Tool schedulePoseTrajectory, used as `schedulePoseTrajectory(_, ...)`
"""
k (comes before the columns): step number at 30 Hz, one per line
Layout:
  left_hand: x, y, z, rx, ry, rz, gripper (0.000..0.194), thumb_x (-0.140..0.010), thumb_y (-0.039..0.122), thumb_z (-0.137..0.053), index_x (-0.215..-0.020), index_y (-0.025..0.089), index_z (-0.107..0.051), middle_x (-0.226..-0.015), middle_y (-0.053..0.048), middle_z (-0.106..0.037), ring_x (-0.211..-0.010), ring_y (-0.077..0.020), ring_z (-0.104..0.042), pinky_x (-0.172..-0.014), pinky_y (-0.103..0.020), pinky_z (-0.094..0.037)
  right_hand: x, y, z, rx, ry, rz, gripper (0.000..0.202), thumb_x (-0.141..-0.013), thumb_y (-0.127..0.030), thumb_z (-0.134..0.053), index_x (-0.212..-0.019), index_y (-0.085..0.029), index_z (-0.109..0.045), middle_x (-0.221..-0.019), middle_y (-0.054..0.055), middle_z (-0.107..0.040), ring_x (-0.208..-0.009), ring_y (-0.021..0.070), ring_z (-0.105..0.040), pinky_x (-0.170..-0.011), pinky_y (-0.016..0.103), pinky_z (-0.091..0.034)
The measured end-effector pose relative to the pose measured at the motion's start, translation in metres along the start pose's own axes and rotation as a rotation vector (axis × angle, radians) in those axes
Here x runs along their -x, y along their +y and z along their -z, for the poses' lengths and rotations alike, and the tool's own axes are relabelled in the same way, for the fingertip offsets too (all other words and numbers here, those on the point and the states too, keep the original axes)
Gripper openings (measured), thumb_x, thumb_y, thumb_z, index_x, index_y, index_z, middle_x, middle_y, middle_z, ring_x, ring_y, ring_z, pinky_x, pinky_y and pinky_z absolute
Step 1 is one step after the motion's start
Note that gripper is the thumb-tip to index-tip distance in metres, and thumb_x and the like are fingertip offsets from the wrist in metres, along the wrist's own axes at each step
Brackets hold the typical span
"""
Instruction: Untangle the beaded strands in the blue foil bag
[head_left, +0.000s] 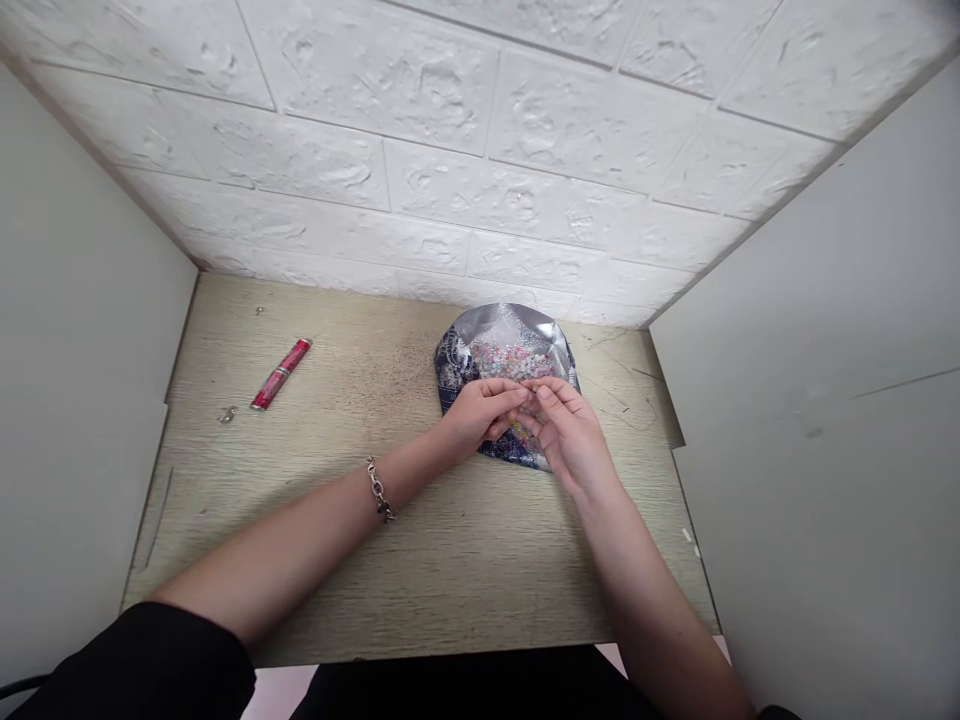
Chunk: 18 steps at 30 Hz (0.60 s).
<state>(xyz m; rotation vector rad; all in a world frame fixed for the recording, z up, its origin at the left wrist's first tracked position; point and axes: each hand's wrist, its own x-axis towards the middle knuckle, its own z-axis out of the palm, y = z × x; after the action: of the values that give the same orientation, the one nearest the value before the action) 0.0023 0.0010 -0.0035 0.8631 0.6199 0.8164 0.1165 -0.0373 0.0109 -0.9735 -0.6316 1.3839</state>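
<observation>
An open foil pouch (499, 325), silver inside and dark blue patterned outside, lies near the back wall. Small multicoloured beads (517, 362) are heaped in it. Over its front part, my left hand (484, 410) and my right hand (570, 430) meet at the fingertips. Both pinch thumb against forefinger, almost touching each other. Whatever is between the fingers is too small to make out. A chain bracelet (377, 490) circles my left wrist.
A red tube-shaped packet (280, 374) lies at the left, with small metallic bits (227, 414) near it. Thin threads (637, 390) lie on the table (450, 560) at the right. Panels (810, 330) flank both sides, and a white brick-pattern wall (450, 170) closes the back.
</observation>
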Motion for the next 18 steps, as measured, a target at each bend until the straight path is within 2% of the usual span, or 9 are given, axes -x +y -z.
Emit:
schedulePoseTrajectory(13, -0.0004, 0.0003, 0.0001, 0.016, 0.006, 0.005, 0.020, -0.064, 0.030, -0.065, -0.064, 0.013, -0.054, -0.042, 0.008, -0.043, -0.029, 0.0008, -0.029, -0.031, -0.015, -0.013, 0.0011, -0.0009, -0.0008, 0.044, 0.013, 0.017, 0.015, -0.063, -0.027, -0.069, -0.071, -0.019, -0.059, -0.077, -0.001, -0.062, -0.070, 0.0090, -0.059, -0.066, 0.025, -0.052)
schedulePoseTrajectory(18, 0.0001, 0.0005, 0.0005, 0.016, 0.001, 0.009, 0.020, -0.064, 0.030, -0.065, -0.065, 0.013, -0.055, -0.042, 0.008, -0.043, -0.029, 0.0008, -0.028, -0.031, -0.015, -0.012, 0.0007, 0.0009, -0.0021, 0.066, 0.017, 0.051, 0.016, -0.062, -0.028, -0.070, -0.070, -0.019, -0.060, -0.077, -0.002, -0.062, -0.072, 0.0082, -0.058, -0.067, 0.023, -0.052)
